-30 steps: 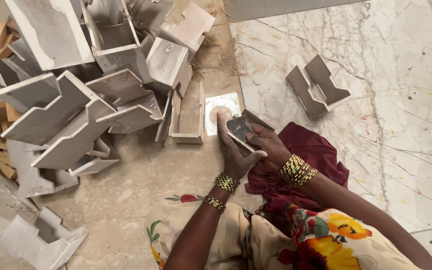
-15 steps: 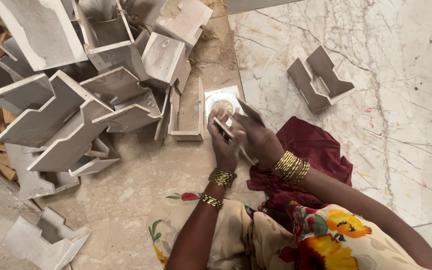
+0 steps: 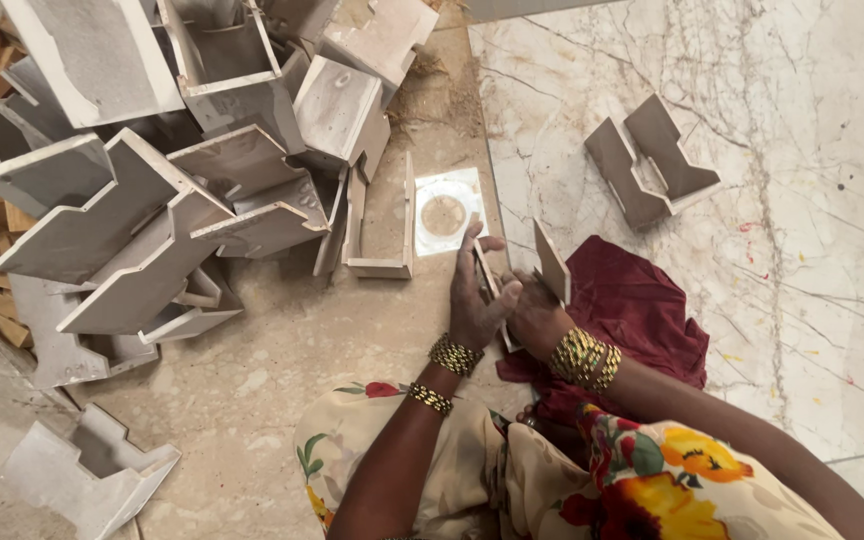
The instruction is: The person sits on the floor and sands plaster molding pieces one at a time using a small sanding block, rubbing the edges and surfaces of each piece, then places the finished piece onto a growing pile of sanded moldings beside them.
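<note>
My left hand [image 3: 474, 300] and my right hand [image 3: 537, 312] are together on a small grey U-shaped wooden bracket [image 3: 550, 262] held on edge above the floor. My left fingers press on its near wall, my right hand grips it from underneath. Just beyond my hands a white square sheet with a brownish round patch [image 3: 446, 211] lies on the floor. Gold bangles circle both wrists. A dark red cloth [image 3: 642, 310] lies under my right forearm.
A large heap of grey stepped and U-shaped wooden pieces [image 3: 192, 170] fills the upper left. One open bracket [image 3: 380, 225] lies beside the white sheet. Two joined brackets [image 3: 652, 160] rest on the marble floor at upper right. Another piece [image 3: 82, 475] lies lower left.
The bracket in my hands has been turned from lying flat to standing on edge. My left fingers moved onto its wall. The white sheet on the floor is now uncovered.
</note>
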`<state>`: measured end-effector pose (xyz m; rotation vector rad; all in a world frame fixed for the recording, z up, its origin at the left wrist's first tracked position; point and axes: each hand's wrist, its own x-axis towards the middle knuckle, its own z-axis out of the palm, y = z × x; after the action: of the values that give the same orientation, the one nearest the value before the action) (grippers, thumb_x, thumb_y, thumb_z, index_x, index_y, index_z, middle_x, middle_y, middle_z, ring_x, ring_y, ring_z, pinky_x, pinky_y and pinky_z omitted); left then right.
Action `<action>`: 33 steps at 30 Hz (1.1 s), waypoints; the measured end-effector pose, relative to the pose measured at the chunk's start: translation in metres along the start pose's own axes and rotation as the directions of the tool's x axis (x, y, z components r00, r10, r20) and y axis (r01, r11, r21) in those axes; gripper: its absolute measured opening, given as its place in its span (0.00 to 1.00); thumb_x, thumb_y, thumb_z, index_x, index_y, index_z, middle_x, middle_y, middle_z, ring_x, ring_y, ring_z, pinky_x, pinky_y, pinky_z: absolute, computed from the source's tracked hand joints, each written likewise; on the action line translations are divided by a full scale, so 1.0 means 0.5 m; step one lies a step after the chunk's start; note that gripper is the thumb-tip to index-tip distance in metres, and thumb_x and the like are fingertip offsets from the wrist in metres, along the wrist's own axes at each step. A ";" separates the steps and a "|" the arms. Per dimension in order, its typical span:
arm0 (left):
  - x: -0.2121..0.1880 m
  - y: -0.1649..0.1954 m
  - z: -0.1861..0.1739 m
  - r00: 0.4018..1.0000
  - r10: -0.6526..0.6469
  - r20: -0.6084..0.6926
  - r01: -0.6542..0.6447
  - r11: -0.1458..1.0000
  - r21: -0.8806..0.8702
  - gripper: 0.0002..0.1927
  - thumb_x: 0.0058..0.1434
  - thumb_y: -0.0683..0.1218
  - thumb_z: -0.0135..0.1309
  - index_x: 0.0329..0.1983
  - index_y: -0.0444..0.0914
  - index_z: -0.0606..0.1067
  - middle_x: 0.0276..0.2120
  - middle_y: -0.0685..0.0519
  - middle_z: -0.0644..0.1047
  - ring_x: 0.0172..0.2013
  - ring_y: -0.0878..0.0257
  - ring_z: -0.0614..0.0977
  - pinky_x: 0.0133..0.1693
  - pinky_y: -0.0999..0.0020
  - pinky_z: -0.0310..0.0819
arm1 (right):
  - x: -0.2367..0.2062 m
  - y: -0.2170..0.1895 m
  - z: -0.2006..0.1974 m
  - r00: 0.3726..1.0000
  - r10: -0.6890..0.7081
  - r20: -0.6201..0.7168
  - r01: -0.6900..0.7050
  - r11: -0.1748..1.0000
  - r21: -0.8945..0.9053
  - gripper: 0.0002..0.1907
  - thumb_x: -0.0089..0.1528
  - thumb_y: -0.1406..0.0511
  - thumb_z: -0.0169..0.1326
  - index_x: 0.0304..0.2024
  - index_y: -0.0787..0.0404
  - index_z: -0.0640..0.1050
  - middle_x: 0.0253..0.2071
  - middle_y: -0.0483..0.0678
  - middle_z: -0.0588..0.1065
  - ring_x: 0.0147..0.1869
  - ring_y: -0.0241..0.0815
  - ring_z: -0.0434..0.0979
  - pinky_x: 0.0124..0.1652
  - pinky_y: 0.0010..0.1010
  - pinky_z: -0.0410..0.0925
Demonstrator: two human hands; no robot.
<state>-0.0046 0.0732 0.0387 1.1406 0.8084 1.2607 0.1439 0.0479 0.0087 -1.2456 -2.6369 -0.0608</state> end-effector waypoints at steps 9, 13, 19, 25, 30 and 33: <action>-0.004 -0.003 -0.016 0.989 0.120 -0.090 -0.098 0.971 0.218 0.49 0.61 0.57 0.61 0.77 0.33 0.52 0.54 0.47 0.71 0.48 0.60 0.77 0.52 0.66 0.76 | -0.009 -0.018 -0.041 0.981 -0.091 0.169 0.109 0.989 -0.101 0.25 0.60 0.67 0.47 0.57 0.75 0.69 0.58 0.63 0.70 0.64 0.59 0.69 0.64 0.50 0.63; -0.004 -0.018 -0.027 0.973 0.205 -0.104 -0.165 0.939 0.301 0.49 0.62 0.58 0.61 0.77 0.31 0.53 0.53 0.46 0.73 0.56 0.56 0.76 0.64 0.59 0.69 | -0.038 -0.035 -0.075 0.978 -0.144 0.151 0.176 0.958 -0.225 0.27 0.59 0.66 0.46 0.58 0.78 0.69 0.54 0.70 0.71 0.58 0.64 0.73 0.60 0.49 0.66; -0.003 -0.020 -0.005 0.982 0.175 -0.076 -0.147 0.949 0.279 0.51 0.62 0.60 0.60 0.78 0.32 0.52 0.55 0.46 0.72 0.60 0.55 0.74 0.66 0.58 0.68 | -0.051 -0.029 -0.097 0.947 -0.030 0.319 0.103 0.972 -0.213 0.25 0.62 0.67 0.47 0.59 0.78 0.70 0.50 0.69 0.72 0.47 0.56 0.74 0.47 0.47 0.73; 0.002 0.004 0.000 0.994 0.092 -0.054 -0.072 0.953 0.294 0.55 0.56 0.61 0.63 0.78 0.34 0.50 0.55 0.46 0.68 0.53 0.55 0.73 0.55 0.58 0.75 | 0.004 -0.004 -0.046 0.953 -0.069 0.295 0.140 0.964 -0.227 0.15 0.61 0.65 0.50 0.45 0.69 0.75 0.47 0.61 0.72 0.52 0.58 0.73 0.54 0.50 0.67; -0.003 -0.002 -0.009 0.990 0.138 0.004 -0.129 0.923 0.364 0.56 0.56 0.60 0.64 0.79 0.35 0.49 0.55 0.47 0.68 0.54 0.55 0.73 0.58 0.58 0.74 | 0.010 0.001 -0.016 0.988 -0.041 0.148 0.052 0.996 -0.068 0.21 0.57 0.62 0.50 0.50 0.67 0.75 0.50 0.59 0.70 0.52 0.55 0.72 0.51 0.49 0.64; -0.002 -0.014 -0.010 0.979 0.187 0.082 -0.204 0.874 0.442 0.56 0.56 0.60 0.65 0.78 0.35 0.49 0.56 0.46 0.68 0.54 0.55 0.73 0.58 0.58 0.74 | -0.019 -0.008 -0.013 0.973 -0.005 0.230 0.010 1.000 -0.021 0.19 0.59 0.64 0.50 0.51 0.66 0.74 0.49 0.56 0.70 0.50 0.53 0.73 0.50 0.48 0.66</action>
<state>-0.0072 0.0737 0.0304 1.6489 1.0090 1.2454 0.1478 0.0375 0.0133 -1.3231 -2.8429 0.0579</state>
